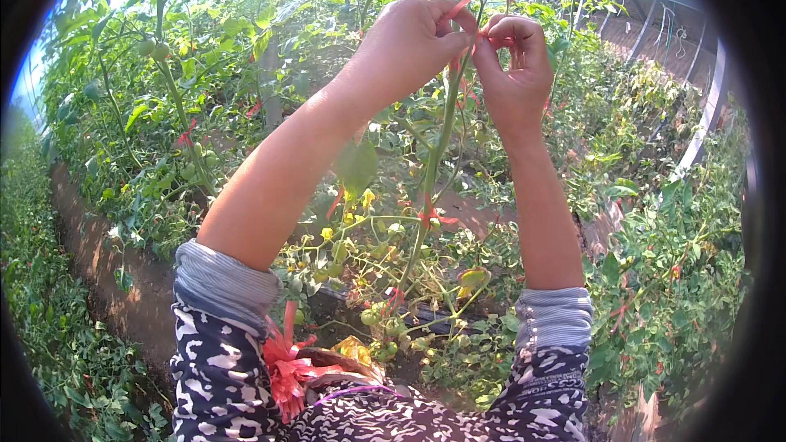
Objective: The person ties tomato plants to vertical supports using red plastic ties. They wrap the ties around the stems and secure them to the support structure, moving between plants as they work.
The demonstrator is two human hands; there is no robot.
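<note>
Both my hands are raised at the upper part of a tomato plant's stem (435, 159). My left hand (424, 37) pinches a red plastic tie strip (465, 1), one end of which sticks up above the fingers. My right hand (517, 64) pinches the strip just right of the stem, its fingertips almost touching those of the left. Part of the strip lies against the stem under the fingers; whether it is knotted cannot be seen. Lower on the same stem another red tie (428, 217) is fastened. A bundle of red strips (288, 374) hangs at my waist.
Green tomatoes (371, 317) hang low on the plant. Another tomato stem (178, 101) with a red tie stands at the left. A bare soil path (110, 264) runs along the left. Metal greenhouse ribs (706, 110) curve at the right, above dense foliage.
</note>
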